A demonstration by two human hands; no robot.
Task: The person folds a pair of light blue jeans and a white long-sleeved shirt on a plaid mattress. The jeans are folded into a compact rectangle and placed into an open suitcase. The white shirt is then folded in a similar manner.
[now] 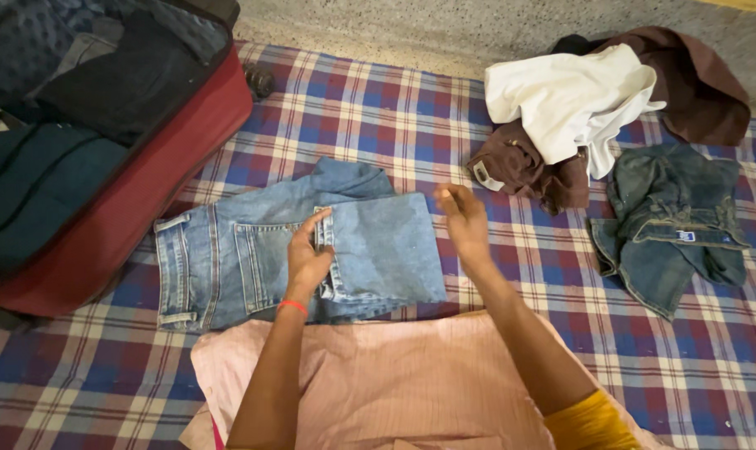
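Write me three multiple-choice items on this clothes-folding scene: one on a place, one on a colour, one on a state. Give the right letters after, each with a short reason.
1. Where does the red suitcase lie?
A. Left of the light blue jeans
B. Right of the dark jeans
C. On the white garment

2. What colour is the band on the left wrist?
A. Green
B. Orange-red
C. White

3. What is the left hand doing?
A. Raised in the air
B. Resting on the folded light blue jeans
C. Gripping the suitcase rim

Answers:
1 A, the open suitcase sits at the left edge of the checked blanket, beside the jeans.
2 B, a thin orange-red band circles that wrist.
3 B, its fingers press on the denim, while the right hand is held just off the jeans' right edge.
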